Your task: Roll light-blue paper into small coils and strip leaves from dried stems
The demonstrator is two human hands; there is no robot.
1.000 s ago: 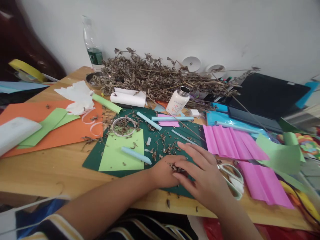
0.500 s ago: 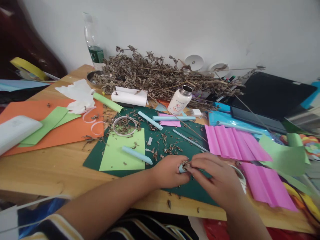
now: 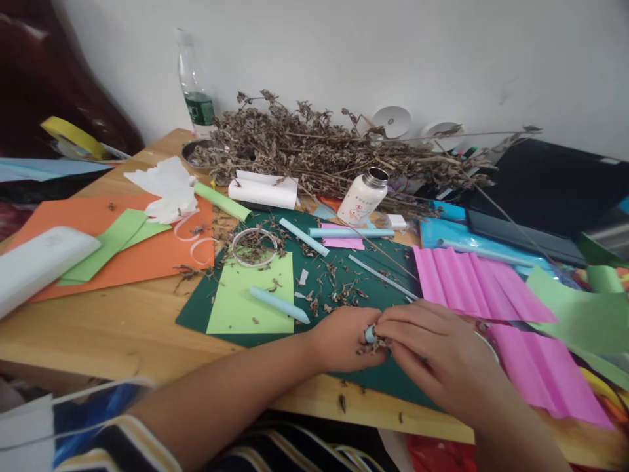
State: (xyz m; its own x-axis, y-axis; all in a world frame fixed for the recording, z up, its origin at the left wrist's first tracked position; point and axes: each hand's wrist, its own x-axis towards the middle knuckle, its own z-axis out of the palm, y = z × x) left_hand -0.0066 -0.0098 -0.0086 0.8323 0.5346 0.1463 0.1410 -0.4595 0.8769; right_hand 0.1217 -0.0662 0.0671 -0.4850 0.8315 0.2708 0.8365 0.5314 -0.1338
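My left hand (image 3: 344,337) is closed in a fist around a light blue paper tube (image 3: 370,334), and only the tube's end shows at the thumb side. Brown dried leaf bits (image 3: 372,348) cling around that end and on the fist. My right hand (image 3: 437,354) is bent over the same end, its fingertips pinched together at the dried leaves and touching the left fist. Beneath both hands lies a dark green cutting mat (image 3: 339,259) strewn with leaf crumbs. Another blue paper tube (image 3: 279,305), one end pointed, rests on a light green paper sheet (image 3: 223,314).
A heap of dried plant stems (image 3: 304,141) lies along the wall behind a white open bottle (image 3: 363,196). Pink crepe paper (image 3: 466,278) sits on the right, orange paper (image 3: 128,262) on the left. A roll of clear tape (image 3: 254,248) stands among crumbs; a plastic bottle (image 3: 196,92) is behind.
The whole view has shifted slightly, with things appearing farther right. My right fingers have moved over the tube's end, and leaf bits now lie on my left fist below it.
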